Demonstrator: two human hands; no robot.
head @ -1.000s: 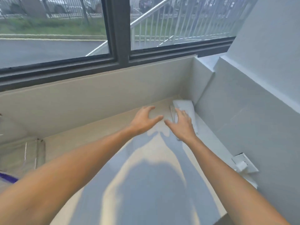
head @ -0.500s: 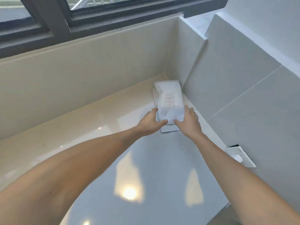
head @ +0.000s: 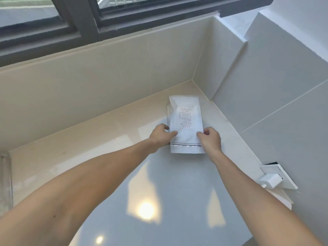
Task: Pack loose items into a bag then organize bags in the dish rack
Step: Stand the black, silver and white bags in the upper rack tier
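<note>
A white zip-seal bag [head: 185, 119] with small printed text lies near the far right corner of the glossy countertop [head: 159, 201], its sealed end toward me. The edge of another flat bag [head: 168, 110] peeks out under its left side. My left hand [head: 161, 134] pinches the bag's left edge, thumb on top. On the opposite edge, my right hand [head: 211, 137] pinches the bag the same way. No dish rack is in view.
Tiled walls [head: 106, 82] close the counter at the back and right. A white wall socket with a plug [head: 273, 178] juts from the right wall near the counter edge. A dark-framed window [head: 85, 23] runs above.
Both hands went from hovering over the corner to pinching the bag's two edges. The bag has been drawn a little toward me, and the view has tilted down.
</note>
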